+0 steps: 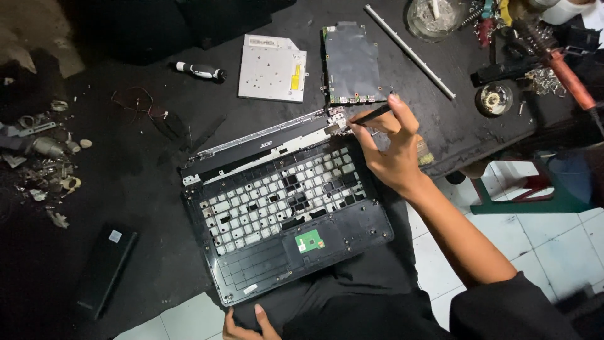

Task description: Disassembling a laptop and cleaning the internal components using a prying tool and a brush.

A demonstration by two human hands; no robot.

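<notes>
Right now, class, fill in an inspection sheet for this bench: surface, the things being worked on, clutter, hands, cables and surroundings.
Surface: dark mat, dusty, laid over a low table.
Job's things: opened laptop shell lying underside up, small green board in its lower part; brush worked at its top right hinge corner.
Clutter: disc drive, circuit board, screwdriver, metal strip, black slab, scrap pile, glass dish.
Hands: right hand grips the brush; left hand touches the shell's near edge.
Cables: thin red wire loose on the mat.
Surroundings: white tiled floor, green stool frame.
</notes>
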